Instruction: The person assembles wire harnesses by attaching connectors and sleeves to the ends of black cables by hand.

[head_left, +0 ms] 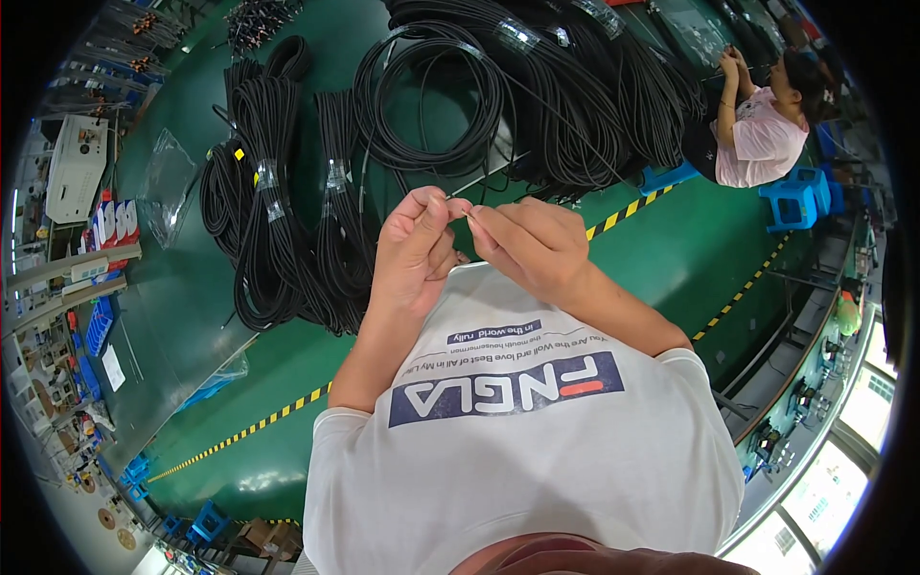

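Observation:
In front of my chest, my left hand [419,244] and my right hand [535,244] meet at the fingertips, both closed in a pinch. Between them is a thin cable end [467,213], mostly covered by the fingers; its finer detail is too small to make out. Just beyond my hands, on the green table, lies a round coil of black cable [368,101]. Bundles of black cable [264,163] bound with clear wrap lie to its left, and a larger heap of black cable [575,115] spreads to its right.
A co-worker in a pink top [767,139] sits at the far right, beside a blue stool [797,199]. At left are a clear plastic bag [167,187] and a light-coloured machine [79,168]. Yellow-black tape [278,417] marks the green floor.

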The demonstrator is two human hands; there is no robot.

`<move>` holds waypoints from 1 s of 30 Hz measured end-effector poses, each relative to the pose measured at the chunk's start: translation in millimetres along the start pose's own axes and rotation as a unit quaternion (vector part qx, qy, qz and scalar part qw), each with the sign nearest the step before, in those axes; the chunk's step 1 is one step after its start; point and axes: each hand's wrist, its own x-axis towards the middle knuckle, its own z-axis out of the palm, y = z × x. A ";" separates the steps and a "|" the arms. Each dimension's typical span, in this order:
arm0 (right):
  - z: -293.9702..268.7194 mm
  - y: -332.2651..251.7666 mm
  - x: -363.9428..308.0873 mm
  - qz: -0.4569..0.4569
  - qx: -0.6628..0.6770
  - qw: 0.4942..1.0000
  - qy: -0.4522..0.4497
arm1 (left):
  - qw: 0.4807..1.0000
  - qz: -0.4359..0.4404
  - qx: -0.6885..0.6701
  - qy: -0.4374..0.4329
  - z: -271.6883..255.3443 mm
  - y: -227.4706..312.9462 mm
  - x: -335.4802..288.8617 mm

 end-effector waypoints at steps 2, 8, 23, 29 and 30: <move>0.4 1.4 2.4 -0.001 -0.001 1.000 -0.001 | 1.000 0.009 0.006 0.005 1.7 1.6 0.8; -3.8 0.2 0.3 0.042 0.019 0.999 -0.023 | 0.953 0.161 0.237 0.096 10.9 1.3 -6.1; -20.6 -6.8 -12.4 0.316 0.260 0.892 -0.193 | 0.926 0.234 0.295 0.030 -0.3 -7.7 3.5; -27.1 -8.2 -6.6 0.460 0.348 0.803 -0.151 | 0.929 0.200 0.312 0.009 1.0 -4.9 8.1; -28.8 -8.6 -5.6 0.491 0.381 0.768 -0.152 | 0.933 0.194 0.304 0.003 1.0 -4.9 7.4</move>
